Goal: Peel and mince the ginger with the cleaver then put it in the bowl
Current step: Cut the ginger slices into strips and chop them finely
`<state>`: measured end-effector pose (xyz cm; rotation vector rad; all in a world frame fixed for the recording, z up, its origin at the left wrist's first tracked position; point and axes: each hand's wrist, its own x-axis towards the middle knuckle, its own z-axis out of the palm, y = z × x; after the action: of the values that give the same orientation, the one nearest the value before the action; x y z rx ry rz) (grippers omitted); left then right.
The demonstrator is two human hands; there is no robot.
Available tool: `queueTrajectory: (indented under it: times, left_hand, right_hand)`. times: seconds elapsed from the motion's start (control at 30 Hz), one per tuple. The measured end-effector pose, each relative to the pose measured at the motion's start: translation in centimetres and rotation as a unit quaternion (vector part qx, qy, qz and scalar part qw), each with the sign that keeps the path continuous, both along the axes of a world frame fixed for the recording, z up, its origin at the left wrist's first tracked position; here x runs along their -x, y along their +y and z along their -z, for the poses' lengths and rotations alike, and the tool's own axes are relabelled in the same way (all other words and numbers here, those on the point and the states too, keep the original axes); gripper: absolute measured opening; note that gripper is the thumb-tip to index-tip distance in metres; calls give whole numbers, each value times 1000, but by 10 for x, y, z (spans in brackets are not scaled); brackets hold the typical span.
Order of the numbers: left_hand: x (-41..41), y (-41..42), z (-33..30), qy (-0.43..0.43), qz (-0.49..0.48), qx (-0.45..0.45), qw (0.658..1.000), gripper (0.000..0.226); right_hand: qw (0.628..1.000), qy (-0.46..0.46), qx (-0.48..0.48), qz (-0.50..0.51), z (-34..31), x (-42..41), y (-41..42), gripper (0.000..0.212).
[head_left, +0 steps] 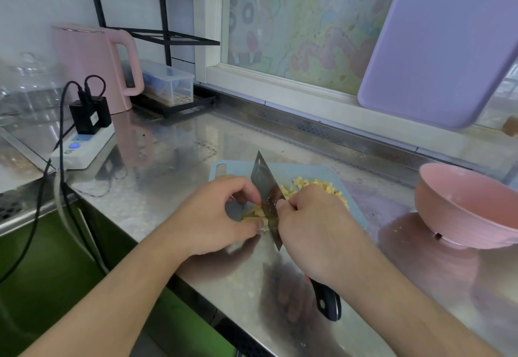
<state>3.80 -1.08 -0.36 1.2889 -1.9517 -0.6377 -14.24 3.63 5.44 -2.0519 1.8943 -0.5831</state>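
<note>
On the steel counter lies a pale blue cutting board (291, 170). Yellow ginger strips (255, 213) sit near its front, under my left hand (221, 213), whose curled fingers hold them against the blade. My right hand (311, 227) grips the cleaver (266, 191) by its black handle, which sticks out below my wrist. The blade stands edge-down on the ginger, tip pointing away. Chopped ginger bits (311, 185) are piled on the board to the right of the blade. The pink bowl (459, 202) stands at the right, tilted toward me, with nothing visible inside it.
A pink kettle (92, 65), a white power strip (84, 146) with black plugs and cables, and a clear plastic box (171, 83) stand at the back left. A lilac cutting board (445, 39) leans against the window at the back right. The counter's front edge runs beneath my forearms.
</note>
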Motion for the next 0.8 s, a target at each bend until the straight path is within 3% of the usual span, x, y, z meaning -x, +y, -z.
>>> queueTrajectory:
  times: [0.17, 0.8]
  left_hand:
    - [4, -4, -1, -35, -3, 39, 999, 15]
    - [4, -10, 6, -17, -68, 61, 996, 17]
  right_hand:
    - [1000, -10, -1, -5, -1, -1, 1, 33]
    - [998, -58, -1, 21, -14, 8, 4, 37]
